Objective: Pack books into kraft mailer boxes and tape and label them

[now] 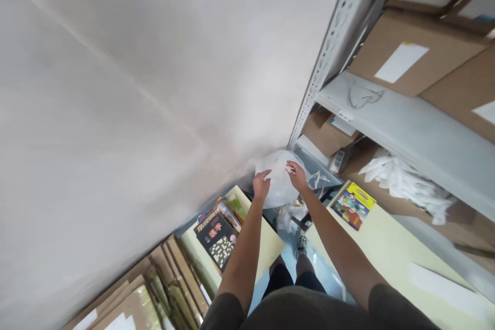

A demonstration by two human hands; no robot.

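1. Our left hand (pixel 262 184) is curled onto the left side of a plastic bag (pixel 279 188), and our right hand (pixel 297 175) pinches its upper right edge.
2. The bag hangs between both hands, in front of the metal shelf (pixel 406 129) and above the gap between two pale tables (pixel 386 240).
3. We judge the bag gripped and clear of every surface, not yet set down.

A stockroom or warehouse: a perforated metal shelving rack (pixel 340 31) holds labelled cardboard boxes (pixel 410 51), and packaged board games (pixel 216 237) sit stacked in a crate below.
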